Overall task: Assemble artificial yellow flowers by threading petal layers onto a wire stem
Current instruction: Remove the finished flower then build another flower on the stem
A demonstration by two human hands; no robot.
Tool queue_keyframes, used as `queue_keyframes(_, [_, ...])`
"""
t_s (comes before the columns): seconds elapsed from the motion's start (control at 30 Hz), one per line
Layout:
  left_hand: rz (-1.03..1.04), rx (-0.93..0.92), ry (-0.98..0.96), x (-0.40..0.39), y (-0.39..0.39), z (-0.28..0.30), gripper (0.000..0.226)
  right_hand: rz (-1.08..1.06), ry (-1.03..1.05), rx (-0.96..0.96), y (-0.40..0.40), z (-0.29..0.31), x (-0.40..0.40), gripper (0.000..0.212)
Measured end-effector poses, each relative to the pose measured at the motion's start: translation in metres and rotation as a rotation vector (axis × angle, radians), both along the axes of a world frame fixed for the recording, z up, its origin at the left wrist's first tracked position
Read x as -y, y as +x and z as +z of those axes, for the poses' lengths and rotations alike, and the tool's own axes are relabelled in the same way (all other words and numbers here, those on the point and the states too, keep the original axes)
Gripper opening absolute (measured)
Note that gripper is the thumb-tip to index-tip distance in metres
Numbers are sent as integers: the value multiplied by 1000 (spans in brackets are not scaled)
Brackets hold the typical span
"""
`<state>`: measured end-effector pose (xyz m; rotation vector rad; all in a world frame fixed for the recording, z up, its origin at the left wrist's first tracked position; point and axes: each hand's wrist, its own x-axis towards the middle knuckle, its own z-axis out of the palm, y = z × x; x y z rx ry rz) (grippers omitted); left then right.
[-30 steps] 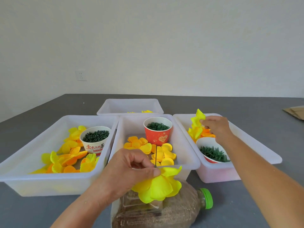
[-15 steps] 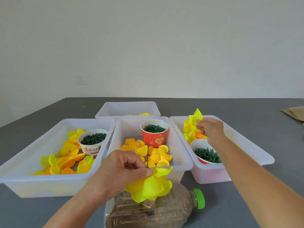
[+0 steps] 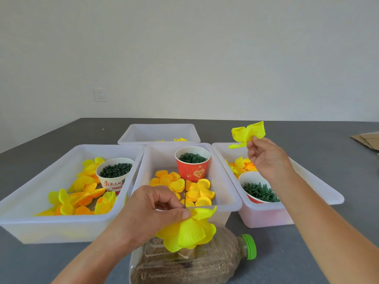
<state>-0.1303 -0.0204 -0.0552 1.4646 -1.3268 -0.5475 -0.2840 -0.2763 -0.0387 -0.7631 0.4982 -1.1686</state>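
My left hand (image 3: 151, 214) pinches a thin dark wire stem (image 3: 185, 192) that sticks up above its fingertips, with a part-built yellow flower (image 3: 188, 230) hanging just below the fingers. My right hand (image 3: 266, 158) is raised over the right bin (image 3: 320, 187) and pinches a loose yellow petal layer (image 3: 247, 133) between thumb and fingers. More yellow and orange petal layers (image 3: 182, 186) lie in the middle bin (image 3: 227, 187).
The left bin (image 3: 37, 181) holds petal layers and a white cup of green parts (image 3: 114, 173). A red cup (image 3: 192, 165) of green rings stands in the middle bin. A far bin (image 3: 159, 133), a lying bottle (image 3: 205, 261) and cardboard (image 3: 367, 139) are on the grey table.
My right hand has lifted a yellow petal layer up out of the right bin. My left hand has kept its hold on the stem and flower.
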Motion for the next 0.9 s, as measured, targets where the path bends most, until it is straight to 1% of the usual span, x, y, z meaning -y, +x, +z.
queue_keyframes(0.13, [25,-23,38,0,-3,1,13,261,1,-12,1,-2,-50,19])
queue_keyframes(0.2, [29,-25,55,-1,-4,3,19,339,49,3,2,-6,-74,14])
queue_keyframes(0.27, [33,-32,72,-2,-6,5,17,375,99,9,4,-7,-94,9])
queue_keyframes(0.3, [37,-33,78,-3,-6,5,15,383,117,7,4,-7,-103,9])
queue_keyframes(0.4, [41,-26,82,-4,-8,6,14,394,147,27,4,-6,-116,22])
queue_keyframes(0.53, [51,-14,80,-5,-8,7,14,394,166,9,-1,-5,-123,15])
queue_keyframes(0.63, [53,-11,78,-4,-8,6,12,398,167,-40,-5,-5,-124,13])
queue_keyframes(0.73, [45,-20,72,-4,-7,5,13,395,124,-126,-7,-9,-125,10])
queue_keyframes(0.9, [44,-30,70,-3,-7,3,18,360,48,-177,-5,-15,-130,9])
